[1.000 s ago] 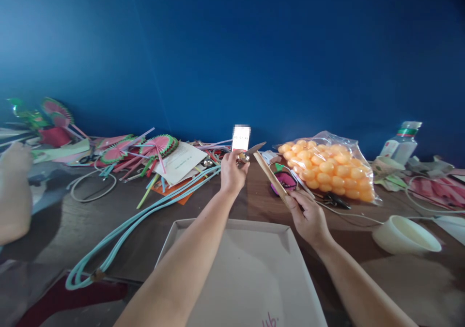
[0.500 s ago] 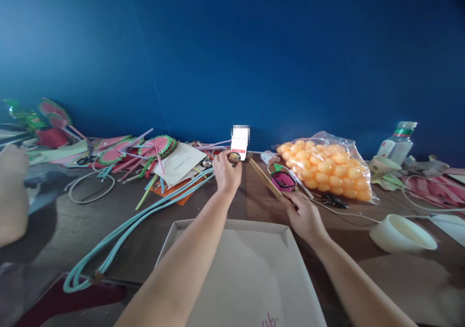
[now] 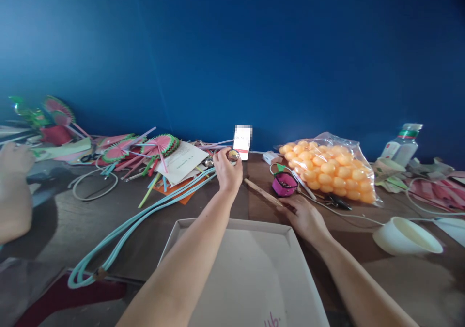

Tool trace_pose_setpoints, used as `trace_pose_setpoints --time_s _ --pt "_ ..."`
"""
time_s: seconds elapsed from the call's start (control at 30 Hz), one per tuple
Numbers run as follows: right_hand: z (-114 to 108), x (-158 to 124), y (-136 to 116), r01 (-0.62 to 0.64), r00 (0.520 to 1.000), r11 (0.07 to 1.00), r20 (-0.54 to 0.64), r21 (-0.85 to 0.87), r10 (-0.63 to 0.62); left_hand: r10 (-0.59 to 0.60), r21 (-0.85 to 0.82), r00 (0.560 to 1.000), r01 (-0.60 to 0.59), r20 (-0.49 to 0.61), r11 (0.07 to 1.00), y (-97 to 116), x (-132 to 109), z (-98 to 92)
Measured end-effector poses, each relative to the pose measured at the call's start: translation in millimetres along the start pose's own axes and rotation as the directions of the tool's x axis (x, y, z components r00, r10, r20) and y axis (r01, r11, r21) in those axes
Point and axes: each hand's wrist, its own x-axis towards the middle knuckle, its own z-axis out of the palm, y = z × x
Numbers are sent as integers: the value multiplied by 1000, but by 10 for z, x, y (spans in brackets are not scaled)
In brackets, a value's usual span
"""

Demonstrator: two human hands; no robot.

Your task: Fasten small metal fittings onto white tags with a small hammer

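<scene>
My left hand is closed around a small round shiny thing, gold and dark, whose kind I cannot make out. It is held up just in front of an upright phone. My right hand grips the near end of a flat wooden stick, which points up and left toward my left hand. The stick's far tip is apart from the round thing. Close by my right hand sits a small purple pouch-like container with a dark rim. Below my forearms lies a shallow white box.
Orange balls fill a clear bag at the right. Behind a white cup-like ring stands a bottle. Pale blue tubing, papers and watermelon-patterned fans are at left. Another person's hand shows at far left.
The stick's far tip has dropped toward me, away from the round thing. My left hand stays nearly in place. The view has shifted slightly.
</scene>
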Motion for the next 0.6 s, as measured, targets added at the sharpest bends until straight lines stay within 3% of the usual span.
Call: trace_pose_setpoints --time_s 0.6 --pt "40 -7 6 -42 999 999 35 28 41 111 94 993 -114 30 989 -60 -19 30"
